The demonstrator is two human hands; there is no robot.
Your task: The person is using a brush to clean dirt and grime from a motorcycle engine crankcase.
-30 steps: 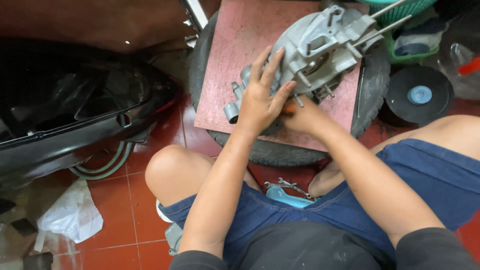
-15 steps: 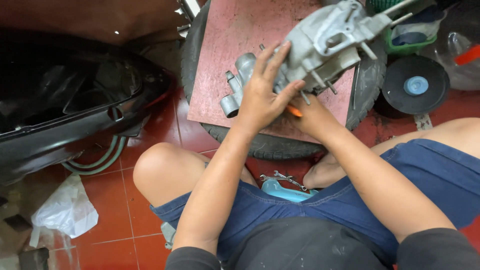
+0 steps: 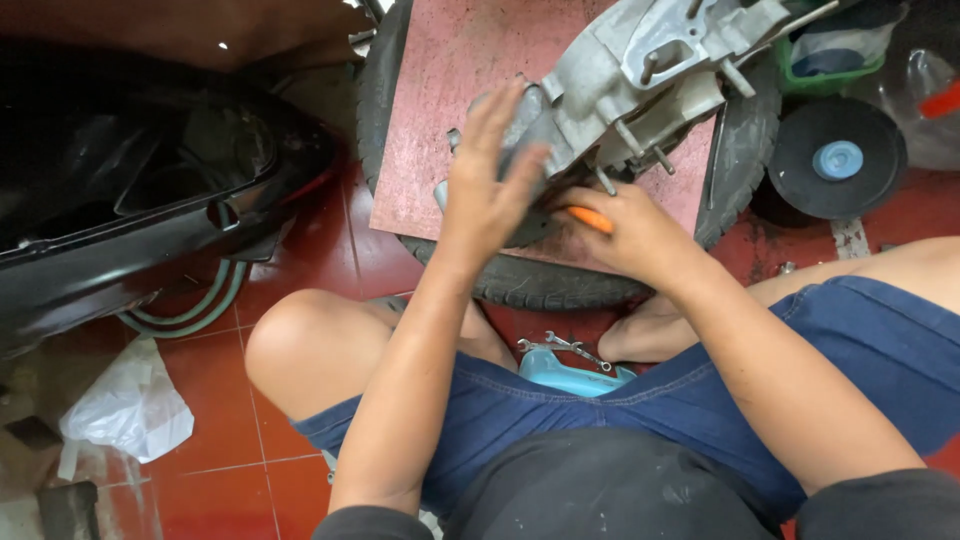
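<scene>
Head view: left hand (image 3: pixel 490 190) flat, open on engine casing (image 3: pixel 620 85); right hand (image 3: pixel 625 235) grips orange-handled tool (image 3: pixel 590 218).

Grey cast-metal engine casing (image 3: pixel 640 75), studs protruding, tilted on red board (image 3: pixel 450 120); orange-handled tool (image 3: pixel 590 218) beneath it.

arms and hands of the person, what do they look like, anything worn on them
Both forearms are bare. The left hand and right hand wear no gloves, rings or watch that show. Dark sleeve edges sit at the upper arms, lightly speckled.
</scene>
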